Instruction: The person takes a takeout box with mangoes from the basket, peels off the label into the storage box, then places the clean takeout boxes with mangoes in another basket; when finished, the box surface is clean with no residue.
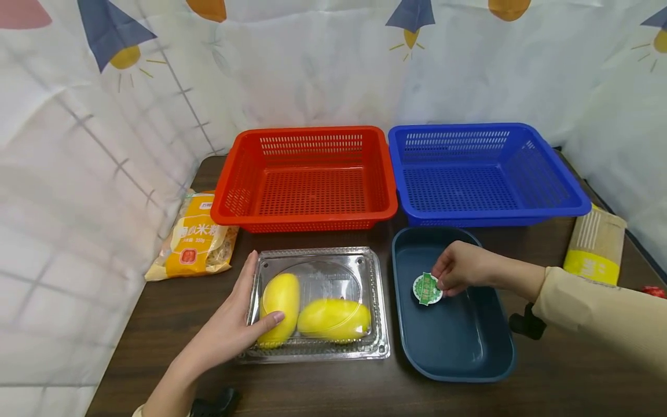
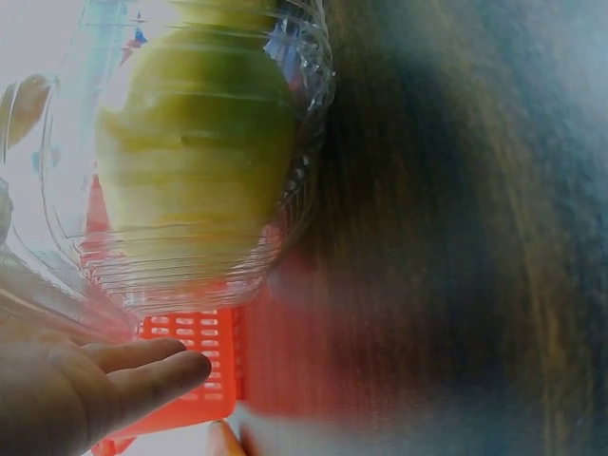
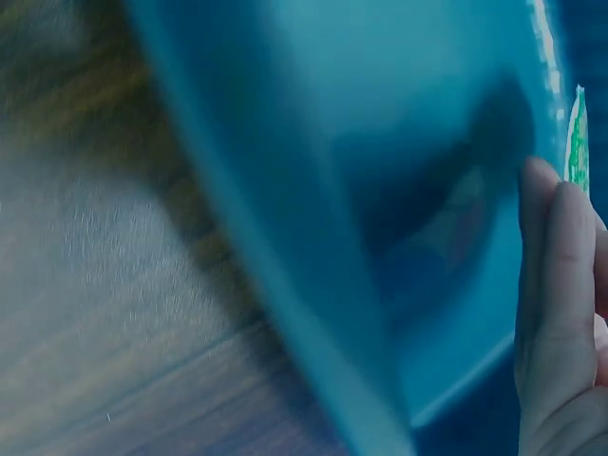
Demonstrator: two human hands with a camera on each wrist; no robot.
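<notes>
A clear plastic clamshell box (image 1: 333, 347) with its lid down holds two yellow mangoes (image 1: 333, 318) and stands on the table in the head view. My left hand (image 1: 234, 321) rests at its left side, fingers straight along the wall and the thumb lying over the lid. One mango (image 2: 195, 142) shows through the plastic in the left wrist view. Over the dark blue tray (image 1: 443, 347), my right hand (image 1: 461, 269) pinches a round green-and-white label (image 1: 427, 289) by its right edge. Only a sliver of the label (image 3: 578, 147) appears in the right wrist view.
Behind stand a red basket (image 1: 312, 220) and a blue basket (image 1: 495, 217), side by side. A yellow food bag (image 1: 195, 237) lies at the left. At the right is a beige-and-yellow package (image 1: 596, 246), with a small red thing (image 1: 653, 291) near the edge.
</notes>
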